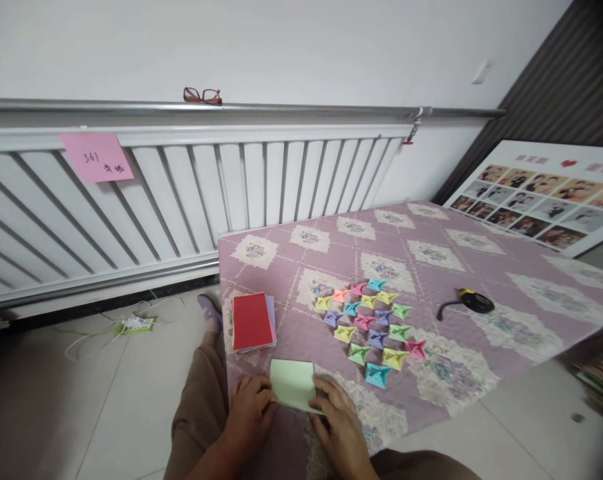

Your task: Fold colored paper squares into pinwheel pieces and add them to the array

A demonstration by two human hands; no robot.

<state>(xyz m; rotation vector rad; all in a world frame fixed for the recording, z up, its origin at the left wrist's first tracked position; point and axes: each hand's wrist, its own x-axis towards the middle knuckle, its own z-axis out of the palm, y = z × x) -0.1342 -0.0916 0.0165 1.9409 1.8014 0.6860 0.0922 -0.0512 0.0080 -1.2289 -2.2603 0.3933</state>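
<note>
A pale green sheet of paper [292,381] lies on the near left part of the table, its lower edge folded or curled up. My left hand [254,408] grips its left edge with bent fingers, and my right hand [337,415] pinches the lower right corner. Just beyond, a stack of coloured paper [252,321] has a red sheet on top. Several small folded paper boats [365,323] stand in rows to the right, in yellow, green, blue, purple, pink and orange.
A purple flowered cloth covers the table [451,280]. A black-and-yellow tape measure or similar object [474,301] lies at right. A white radiator [281,180] runs behind, with glasses [202,97] on its pipe. A photo board [541,193] leans at right; a power strip [137,325] lies on the floor.
</note>
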